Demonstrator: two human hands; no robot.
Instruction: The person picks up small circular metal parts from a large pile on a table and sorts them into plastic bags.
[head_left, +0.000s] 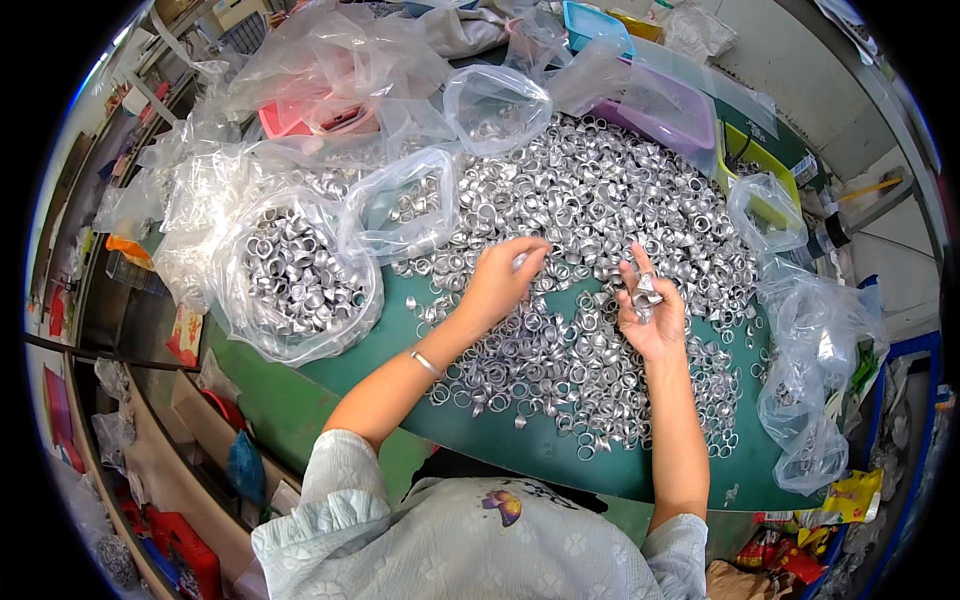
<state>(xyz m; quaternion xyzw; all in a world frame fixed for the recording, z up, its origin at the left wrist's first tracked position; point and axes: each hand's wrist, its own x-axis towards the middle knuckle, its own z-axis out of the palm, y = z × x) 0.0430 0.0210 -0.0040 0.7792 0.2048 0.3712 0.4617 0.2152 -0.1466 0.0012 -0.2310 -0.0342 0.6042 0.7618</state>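
Silver metal rings (600, 190) lie in a large heap across the green table. My left hand (505, 278) is over the near-middle of the heap, fingers pinched together, with a small silvery ring (519, 262) partly showing between them. To its right, my right hand (655, 315) is turned palm up. Its curled fingers hold a few silver rings (645, 292), while the index finger points up. Nearer to me, below both hands, a second spread of rings (530, 350) lies on the table. A clear plastic bag (370, 300) full of rings stands left of my left forearm.
Open plastic bags (400, 245) lie along the heap's left and far sides. A pink basket (285, 120), a purple bin (670, 105) and a lime-green bin (770, 185) stand at the back. Crumpled clear bags (815, 370) hang at the right table edge (740, 495).
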